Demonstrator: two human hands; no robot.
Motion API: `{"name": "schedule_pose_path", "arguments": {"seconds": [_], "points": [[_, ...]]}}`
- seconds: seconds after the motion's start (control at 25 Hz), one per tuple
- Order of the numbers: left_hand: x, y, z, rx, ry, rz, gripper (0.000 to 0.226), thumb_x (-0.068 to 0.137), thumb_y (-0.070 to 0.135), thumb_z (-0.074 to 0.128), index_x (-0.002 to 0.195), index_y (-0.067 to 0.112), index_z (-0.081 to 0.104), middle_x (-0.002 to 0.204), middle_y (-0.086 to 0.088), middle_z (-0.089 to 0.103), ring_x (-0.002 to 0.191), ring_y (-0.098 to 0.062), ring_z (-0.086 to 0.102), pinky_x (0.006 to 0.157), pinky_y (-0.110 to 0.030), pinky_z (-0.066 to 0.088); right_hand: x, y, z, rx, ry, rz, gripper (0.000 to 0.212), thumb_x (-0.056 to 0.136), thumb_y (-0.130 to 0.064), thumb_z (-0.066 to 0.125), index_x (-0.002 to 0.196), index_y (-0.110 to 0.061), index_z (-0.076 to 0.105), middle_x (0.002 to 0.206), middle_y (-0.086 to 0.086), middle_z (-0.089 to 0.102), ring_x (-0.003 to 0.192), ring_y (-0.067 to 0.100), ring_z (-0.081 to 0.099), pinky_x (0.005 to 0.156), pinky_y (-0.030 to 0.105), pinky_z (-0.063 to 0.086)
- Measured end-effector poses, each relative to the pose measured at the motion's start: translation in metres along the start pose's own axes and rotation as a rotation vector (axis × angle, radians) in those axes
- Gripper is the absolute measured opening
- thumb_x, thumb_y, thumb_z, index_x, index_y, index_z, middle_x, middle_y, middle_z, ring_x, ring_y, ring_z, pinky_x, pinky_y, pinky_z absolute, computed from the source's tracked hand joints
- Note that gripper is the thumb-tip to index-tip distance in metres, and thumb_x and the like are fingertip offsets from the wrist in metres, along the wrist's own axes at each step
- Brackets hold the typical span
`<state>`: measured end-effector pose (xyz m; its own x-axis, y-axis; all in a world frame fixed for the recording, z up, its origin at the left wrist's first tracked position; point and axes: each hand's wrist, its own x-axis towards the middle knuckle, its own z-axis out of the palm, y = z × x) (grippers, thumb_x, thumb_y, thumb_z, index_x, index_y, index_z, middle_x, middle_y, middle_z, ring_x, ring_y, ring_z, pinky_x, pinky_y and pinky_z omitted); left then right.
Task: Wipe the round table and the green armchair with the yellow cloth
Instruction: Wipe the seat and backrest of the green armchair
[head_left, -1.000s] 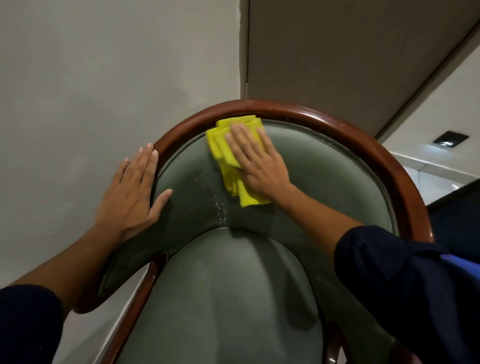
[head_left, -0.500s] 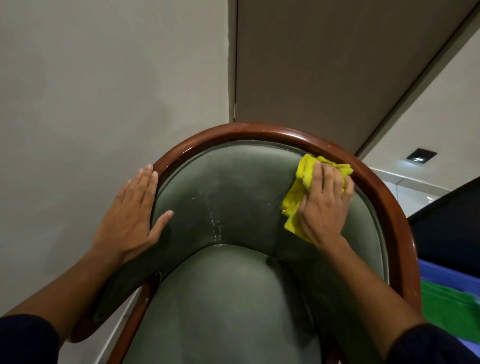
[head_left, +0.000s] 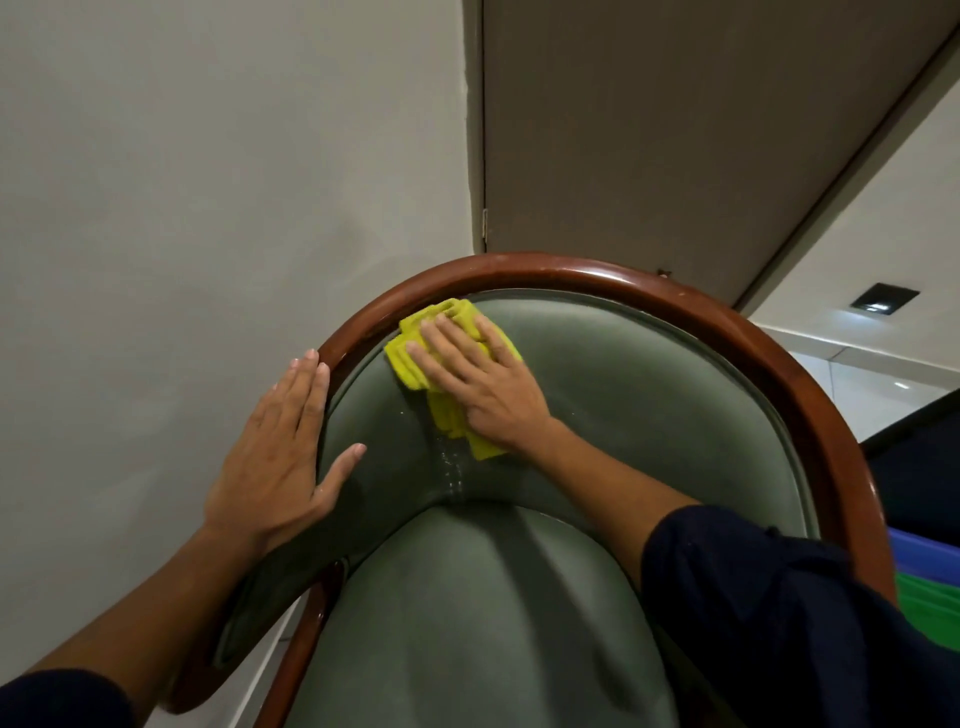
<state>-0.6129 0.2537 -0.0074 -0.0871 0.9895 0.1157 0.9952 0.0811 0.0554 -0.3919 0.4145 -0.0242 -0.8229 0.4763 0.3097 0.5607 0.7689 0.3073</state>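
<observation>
The green armchair (head_left: 649, 395) fills the lower middle of the view, with a curved brown wooden rim (head_left: 571, 273) around its padded back. My right hand (head_left: 480, 384) lies flat on the folded yellow cloth (head_left: 410, 361), pressing it against the upper left of the backrest, just under the rim. My left hand (head_left: 280, 457) rests flat on the chair's left side, fingers over the rim and thumb on the green padding. Small wet drops show on the fabric below the cloth. The round table is out of view.
A pale wall (head_left: 208, 182) stands close behind the chair on the left and a brown door (head_left: 675, 130) behind its top. At the right edge sit a blue bin (head_left: 924, 558) with something green (head_left: 930, 608) and a dark surface.
My right hand has swept the yellow cloth from the right side of the backrest back to its upper left. My left hand has stayed on the left rim.
</observation>
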Motion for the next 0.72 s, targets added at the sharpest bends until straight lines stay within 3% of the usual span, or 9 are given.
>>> {"name": "schedule_pose_path", "arguments": {"seconds": [0.08,0.2,0.32,0.4,0.48,0.56,0.72], "points": [[0.002,0.000,-0.001,-0.007,-0.018,-0.004,0.090,0.093,0.071,0.022,0.159,0.016,-0.007,0.168,-0.005,-0.004,0.155,-0.011,-0.012,0.126,-0.040,0.009,-0.039,0.040,-0.002,-0.072,-0.004,0.211,0.075,0.080,-0.013,0.044,0.153,-0.017,0.029,0.160,0.011,0.030,0.149,0.028,0.026,0.122,0.050,0.014],[0.003,0.002,-0.001,0.003,-0.032,-0.009,0.091,0.092,0.073,0.021,0.159,0.016,-0.007,0.169,-0.005,-0.004,0.156,-0.013,-0.010,0.126,-0.042,0.010,-0.137,0.070,-0.007,-0.152,-0.015,0.626,0.075,0.085,-0.015,0.045,0.156,-0.018,0.020,0.164,0.011,0.020,0.152,0.028,0.016,0.124,0.050,0.000],[0.003,0.004,-0.003,-0.006,-0.025,-0.011,0.091,0.093,0.070,0.024,0.159,0.014,-0.004,0.169,-0.007,-0.003,0.156,-0.016,-0.006,0.126,-0.042,0.010,-0.178,0.045,0.001,-0.179,-0.043,0.774,0.069,0.094,-0.026,0.042,0.157,-0.023,0.014,0.165,0.010,0.011,0.153,0.027,0.006,0.123,0.052,0.001],[0.003,0.008,-0.006,-0.005,-0.026,0.006,0.090,0.094,0.068,0.025,0.159,0.012,-0.004,0.169,-0.008,-0.004,0.156,-0.018,-0.005,0.127,-0.040,0.008,-0.147,0.028,0.017,-0.121,0.009,0.853,0.061,0.101,-0.039,0.042,0.156,-0.022,0.022,0.163,0.012,0.020,0.152,0.028,0.010,0.120,0.055,0.009],[0.002,0.007,-0.007,0.006,-0.013,-0.002,0.089,0.095,0.066,0.026,0.159,0.011,-0.003,0.169,-0.009,-0.005,0.156,-0.018,-0.006,0.127,-0.039,0.007,-0.095,0.009,0.038,-0.024,0.124,0.841,0.058,0.101,-0.046,0.042,0.152,-0.020,0.031,0.157,0.016,0.033,0.148,0.030,0.018,0.116,0.058,0.015],[0.002,0.006,-0.004,0.014,0.006,0.011,0.089,0.096,0.065,0.028,0.159,0.009,-0.002,0.169,-0.010,-0.004,0.157,-0.019,-0.005,0.128,-0.038,0.007,-0.048,-0.020,0.066,0.069,0.277,0.676,0.058,0.100,-0.048,0.041,0.150,-0.019,0.033,0.153,0.016,0.040,0.148,0.030,0.015,0.118,0.054,0.008],[0.002,0.002,0.002,0.005,0.053,0.037,0.087,0.098,0.062,0.031,0.159,0.008,0.002,0.169,-0.011,0.001,0.157,-0.020,0.000,0.128,-0.035,0.008,-0.009,-0.087,0.113,0.189,0.426,0.310,0.064,0.098,-0.047,0.041,0.154,-0.024,0.020,0.154,0.008,0.030,0.153,0.021,-0.002,0.123,0.046,-0.006]]}}
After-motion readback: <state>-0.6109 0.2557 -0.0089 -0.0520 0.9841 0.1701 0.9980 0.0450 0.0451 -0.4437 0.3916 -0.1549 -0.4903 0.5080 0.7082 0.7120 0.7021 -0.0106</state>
